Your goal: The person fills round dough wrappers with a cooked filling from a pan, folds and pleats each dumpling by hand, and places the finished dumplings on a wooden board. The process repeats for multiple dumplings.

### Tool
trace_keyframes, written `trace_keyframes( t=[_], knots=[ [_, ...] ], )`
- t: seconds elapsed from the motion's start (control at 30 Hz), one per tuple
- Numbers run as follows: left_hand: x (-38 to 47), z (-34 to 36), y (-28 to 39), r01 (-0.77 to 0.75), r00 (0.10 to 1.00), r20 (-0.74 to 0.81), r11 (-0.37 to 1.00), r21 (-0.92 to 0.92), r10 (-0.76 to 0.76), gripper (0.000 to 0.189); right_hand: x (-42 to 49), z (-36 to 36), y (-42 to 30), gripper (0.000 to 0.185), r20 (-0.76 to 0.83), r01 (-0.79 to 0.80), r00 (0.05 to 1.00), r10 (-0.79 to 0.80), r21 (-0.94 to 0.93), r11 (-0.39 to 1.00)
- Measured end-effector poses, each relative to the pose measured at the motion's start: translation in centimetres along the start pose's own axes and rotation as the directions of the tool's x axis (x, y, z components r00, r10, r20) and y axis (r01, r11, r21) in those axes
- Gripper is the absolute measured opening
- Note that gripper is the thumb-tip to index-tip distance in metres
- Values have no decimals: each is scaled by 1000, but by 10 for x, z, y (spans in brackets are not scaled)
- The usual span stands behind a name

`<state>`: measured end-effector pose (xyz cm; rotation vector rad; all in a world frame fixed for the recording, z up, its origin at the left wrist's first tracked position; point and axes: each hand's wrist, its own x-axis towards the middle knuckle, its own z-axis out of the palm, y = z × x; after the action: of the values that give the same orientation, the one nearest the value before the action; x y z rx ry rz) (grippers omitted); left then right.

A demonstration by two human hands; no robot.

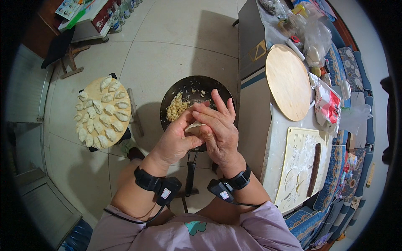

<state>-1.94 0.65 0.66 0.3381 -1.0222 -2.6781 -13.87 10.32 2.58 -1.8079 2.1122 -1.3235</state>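
Note:
Between my two hands is a dumpling (194,126) of pale dough, partly hidden by the fingers. My left hand (177,138) cups it from the left, with the thumb along its lower side. On the right, my right hand (218,131) presses the dough with thumb and index finger, while its outer fingers stand raised. Both hands are above a dark wok (216,84) whose black handle (190,178) points toward me. Crumbly yellowish filling (177,107) lies in the wok's left side. Whether the dumpling's edge is sealed cannot be seen.
Left, a round wooden board (89,82) on a stool bears several shaped dumplings (110,109). On the right-hand table (267,175) are a bare round board (287,83), a floury cutting mat (290,150) with a dark rolling pin (314,169), and plastic bags (315,40). Glass bottles (116,22) stand far left.

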Motion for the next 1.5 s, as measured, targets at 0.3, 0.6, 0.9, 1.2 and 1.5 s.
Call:
trace_keyframes(
  t=[0.3, 0.6, 0.9, 1.2, 1.5],
  knots=[
    [2, -9, 0, 20, 1000, 19, 980, 198, -24, 79, 5, -3, -6, 17, 41, -115, 992, 117, -42, 993],
    [-8, -25, 9, 63, 994, -99, 983, 175, -47, 77, -81, -109, 25, 20, -239, -625, 590, 771, 469, 624],
    [-9, -41, -9, 100, 984, -161, 984, 147, -76, 68, -237, -285, 109, 22, -773, -744, 334, 540, 135, 654],
    [-10, -57, -24, 92, 983, -161, 995, 38, -84, 65, -266, -310, 122, 14, -568, -922, 376, 732, -150, 357],
    [-55, -18, 25, 112, 993, 7, 967, 228, -116, 65, -34, -135, 38, 18, 33, -667, 741, 670, 149, 730]
  ],
)
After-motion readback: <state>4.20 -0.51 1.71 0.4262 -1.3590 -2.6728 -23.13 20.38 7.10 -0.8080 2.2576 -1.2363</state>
